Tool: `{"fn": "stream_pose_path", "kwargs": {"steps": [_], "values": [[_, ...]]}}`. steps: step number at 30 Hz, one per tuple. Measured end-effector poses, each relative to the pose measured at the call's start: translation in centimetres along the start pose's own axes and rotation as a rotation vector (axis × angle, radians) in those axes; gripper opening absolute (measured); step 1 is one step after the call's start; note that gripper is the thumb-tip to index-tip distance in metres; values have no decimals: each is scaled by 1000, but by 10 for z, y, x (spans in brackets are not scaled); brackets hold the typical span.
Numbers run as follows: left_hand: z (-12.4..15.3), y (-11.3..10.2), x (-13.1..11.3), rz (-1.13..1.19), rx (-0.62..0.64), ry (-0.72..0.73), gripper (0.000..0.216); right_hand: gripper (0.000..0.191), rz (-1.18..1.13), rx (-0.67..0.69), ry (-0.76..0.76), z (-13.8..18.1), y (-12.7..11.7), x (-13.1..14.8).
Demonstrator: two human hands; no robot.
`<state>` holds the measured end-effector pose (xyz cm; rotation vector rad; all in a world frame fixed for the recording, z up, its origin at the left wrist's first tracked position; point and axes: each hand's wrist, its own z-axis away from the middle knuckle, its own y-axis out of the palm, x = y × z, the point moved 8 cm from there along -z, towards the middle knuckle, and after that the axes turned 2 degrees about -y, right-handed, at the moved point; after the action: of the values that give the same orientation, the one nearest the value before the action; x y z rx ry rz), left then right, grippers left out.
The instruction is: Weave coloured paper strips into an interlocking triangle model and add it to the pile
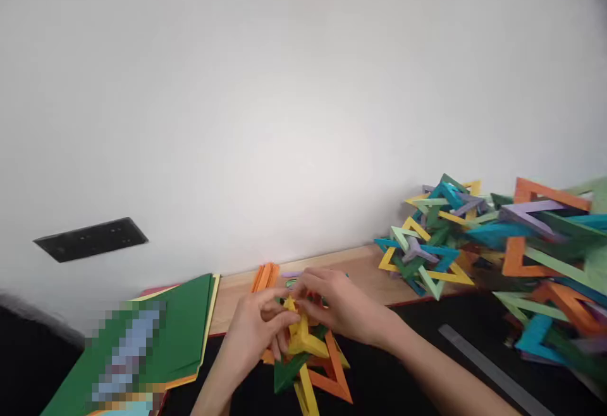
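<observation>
Carefully, above a black mat (374,365), my two hands meet at a folded-paper model (303,343), which sits low and central before me. Its long axis runs from a yellow peak (289,303), aimed at the wall, down and slightly right to a yellow bar (307,394) that leaves the bottom edge of view; an orange triangular frame (334,378) points its corner to the lower right. My left hand (251,330) pinches the yellow paper between thumb and fingers, while my right hand (339,302) curls over the peak from the other side; I cannot tell whether its fingertips grip or merely touch. Crisp flat bands, yellow, orange and dark green, cross one another in open, angular star shapes. Beyond my fingers, a bundle of orange strips (264,278) lies on a pale wood-grained tabletop (365,267), against a plain whitish wall (303,119). To the left, green sheets (184,321) lie over yellow and orange edges, partly masked by a pixelated patch, below a black panel (90,239) on the wall. To the right, interlocked multicoloured paper stars (427,245) heap against the wall, the nearest blurred, and a flat grey ruler-like strip (493,368) lies slantwise on the mat.
</observation>
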<state>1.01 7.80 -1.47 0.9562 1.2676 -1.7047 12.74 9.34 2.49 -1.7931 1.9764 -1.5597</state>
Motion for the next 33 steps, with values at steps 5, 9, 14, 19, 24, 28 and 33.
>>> {"fn": "stream_pose_path", "kwargs": {"steps": [5, 9, 14, 19, 24, 28, 33], "values": [[-1, 0, -2, -10, -11, -6, 44, 10, -7, 7, 10, 2, 1, 2], [-1, 0, -5, -10, -25, 15, 44, 10, -67, -3, 68, 3, 0, -3], [3, -1, -4, 19, -86, 14, 42, 10, -172, -55, 155, 7, 0, -7], [7, -4, -7, -3, -135, 57, 37, 11, -256, -102, 223, 9, 0, -9], [4, -1, -6, -64, -133, 92, 36, 14, -483, -69, 338, 9, 3, -18], [2, 2, -3, -91, -116, 95, 34, 12, -540, -49, 416, 12, 6, -25], [3, 1, -5, -141, -92, 122, 24, 9, -521, -62, 422, 14, 7, -27]]}}
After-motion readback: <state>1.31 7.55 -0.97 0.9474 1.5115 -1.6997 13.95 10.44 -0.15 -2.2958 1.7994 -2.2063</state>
